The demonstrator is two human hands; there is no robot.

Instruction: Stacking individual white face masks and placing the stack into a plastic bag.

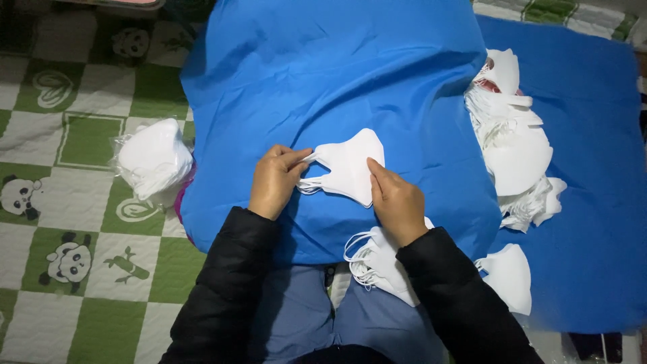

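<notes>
White folded mask [350, 165] lies at the centre of the frame on the blue cloth [337, 67]; your left hand [273, 182] pinches its ear loops at the left edge, grip closed on them, while your right hand [397, 202] presses flat on its lower right corner, fingers extended, not clasping; the thin loops could slip or tangle if you tug unevenly, and the draped cloth may slide and shift the loose heap of masks [515, 141] at right; what lies beneath the cloth is hidden; the masks under your right wrist [377, 259] are partly covered by your sleeve; the bagged bundle [153, 158] at left is hard to count.
</notes>
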